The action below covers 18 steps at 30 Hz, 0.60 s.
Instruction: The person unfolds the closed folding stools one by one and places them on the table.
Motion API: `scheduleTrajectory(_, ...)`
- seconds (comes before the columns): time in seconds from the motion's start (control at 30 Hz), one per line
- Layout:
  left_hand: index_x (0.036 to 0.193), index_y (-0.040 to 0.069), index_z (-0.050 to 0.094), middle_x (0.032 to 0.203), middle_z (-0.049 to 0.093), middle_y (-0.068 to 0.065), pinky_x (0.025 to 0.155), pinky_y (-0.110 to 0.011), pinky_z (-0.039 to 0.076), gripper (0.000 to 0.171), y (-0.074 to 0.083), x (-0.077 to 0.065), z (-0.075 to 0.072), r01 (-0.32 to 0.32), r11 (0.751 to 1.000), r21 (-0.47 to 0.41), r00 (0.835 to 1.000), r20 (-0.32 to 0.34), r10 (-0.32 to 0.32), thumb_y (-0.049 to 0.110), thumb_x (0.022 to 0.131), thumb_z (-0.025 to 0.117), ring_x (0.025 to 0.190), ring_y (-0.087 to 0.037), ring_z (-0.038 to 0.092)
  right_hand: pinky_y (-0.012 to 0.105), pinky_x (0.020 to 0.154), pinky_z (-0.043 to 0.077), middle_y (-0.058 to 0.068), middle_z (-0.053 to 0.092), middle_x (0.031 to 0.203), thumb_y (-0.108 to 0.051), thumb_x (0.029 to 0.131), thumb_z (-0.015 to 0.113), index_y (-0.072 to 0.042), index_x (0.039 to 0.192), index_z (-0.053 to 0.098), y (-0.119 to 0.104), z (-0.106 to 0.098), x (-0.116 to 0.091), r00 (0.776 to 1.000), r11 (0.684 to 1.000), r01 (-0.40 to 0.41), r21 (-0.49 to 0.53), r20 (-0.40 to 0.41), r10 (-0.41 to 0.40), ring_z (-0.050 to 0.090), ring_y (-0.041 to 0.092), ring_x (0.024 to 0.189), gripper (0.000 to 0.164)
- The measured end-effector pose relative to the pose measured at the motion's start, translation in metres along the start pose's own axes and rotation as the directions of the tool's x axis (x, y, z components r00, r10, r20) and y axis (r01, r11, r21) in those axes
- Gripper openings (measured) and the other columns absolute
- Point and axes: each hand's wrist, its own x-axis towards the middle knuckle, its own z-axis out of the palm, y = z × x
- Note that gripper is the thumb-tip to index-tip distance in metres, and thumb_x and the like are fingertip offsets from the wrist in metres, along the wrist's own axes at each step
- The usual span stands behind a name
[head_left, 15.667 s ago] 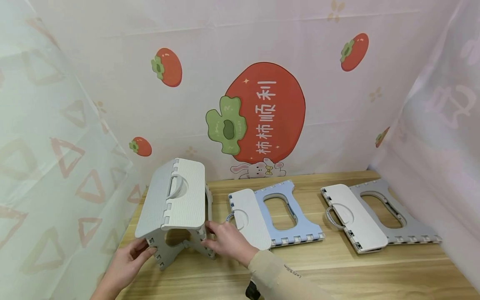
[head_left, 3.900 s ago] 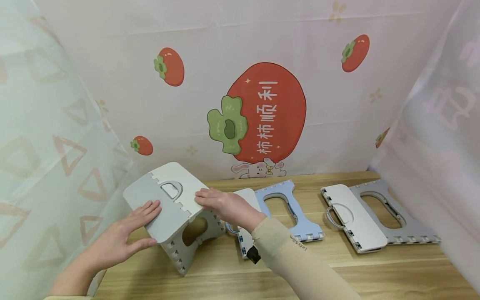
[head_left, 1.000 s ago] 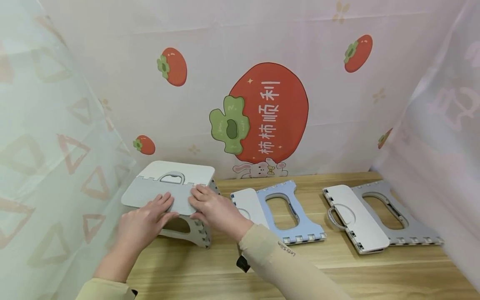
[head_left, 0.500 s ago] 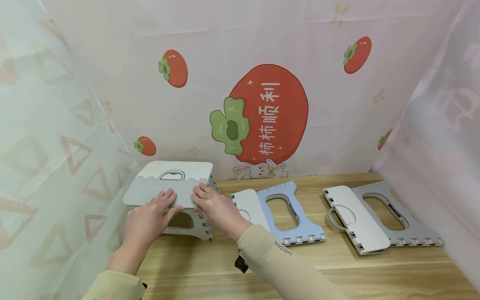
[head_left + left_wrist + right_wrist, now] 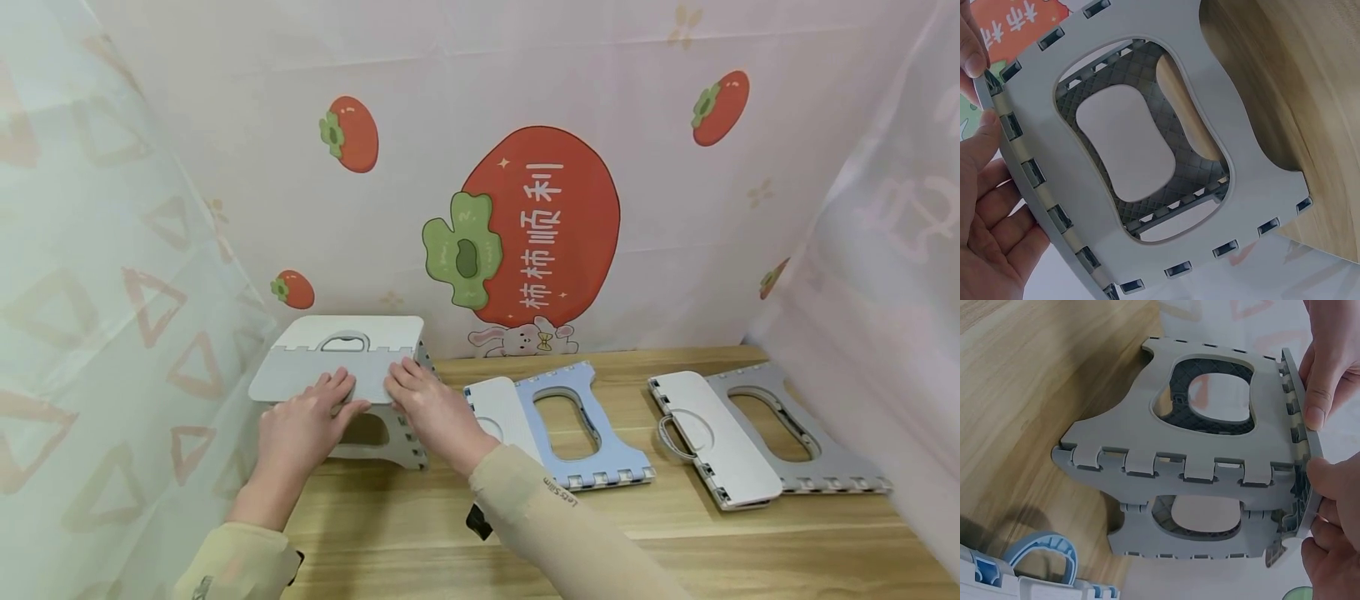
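A grey-and-white folding step stool [image 5: 281, 379] stands unfolded at the table's back left, its two-part top flat and its carrying handle [image 5: 343, 342] lying at the centre seam. My left hand [image 5: 303, 425] rests on the front grey half of the top, fingers forward, thumb along the front edge. Beside it my right hand [image 5: 435, 412] presses on the same half near the right corner. In the left wrist view the stool's leg panel [image 5: 1029, 100] stands with a large opening, the left fingers [image 5: 1007, 225] lying over the top. The right wrist view shows both spread leg panels [image 5: 1116, 419].
Right of the stool, a blue-and-white folding stool [image 5: 618, 457] lies folded down on the wooden table [image 5: 420, 542]. Farther right lies a similar grey-and-white one [image 5: 832, 458]. A printed cloth [image 5: 360, 225] hangs behind and along both sides.
At first the stool's top was peaked, with my hands at its sides; later it lay flat. Since then the stool has turned square to the back wall and slid slightly backward under both hands.
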Motion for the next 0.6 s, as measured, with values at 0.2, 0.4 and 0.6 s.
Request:
scheduleTrajectory(0.2,0.129,0.013,0.072,0.130,0.068,-0.014,0.045,-0.050,0.049,0.053,-0.002,0.005,0.003,0.029,1.000,0.008,1.000,0.000,-0.029,0.043,0.086,0.079,0.100,-0.042,0.072,0.035,0.117,0.040,0.009,0.049,0.155,-0.026,0.106,0.058,-0.007,0.148,0.053,0.000,0.001,0.000,0.997,0.999,-0.004,-0.043,0.072,0.008,0.044,0.024,0.145,0.047)
scheduleTrajectory(0.4,0.131,0.014,0.071,0.131,0.067,-0.015,0.050,-0.055,0.052,0.054,-0.005,0.008,0.005,0.057,0.998,0.006,0.998,0.028,-0.057,0.046,0.088,0.077,0.099,-0.044,0.071,0.037,0.121,0.034,0.013,0.041,0.161,-0.031,0.106,0.058,-0.003,0.154,0.043,0.000,0.004,0.000,0.992,0.998,0.001,-0.055,0.123,0.006,0.036,0.026,0.150,0.058)
scheduleTrajectory(0.6,0.133,0.016,0.070,0.131,0.067,-0.019,0.045,-0.049,0.048,0.054,-0.008,0.014,0.008,0.069,0.998,0.006,0.997,0.039,-0.069,0.046,0.088,0.077,0.090,-0.046,0.071,0.035,0.124,0.027,0.013,0.028,0.167,-0.037,0.105,0.059,-0.002,0.159,0.031,0.002,0.007,0.000,0.979,0.999,-0.036,-0.019,0.202,0.040,0.026,0.026,0.155,0.070)
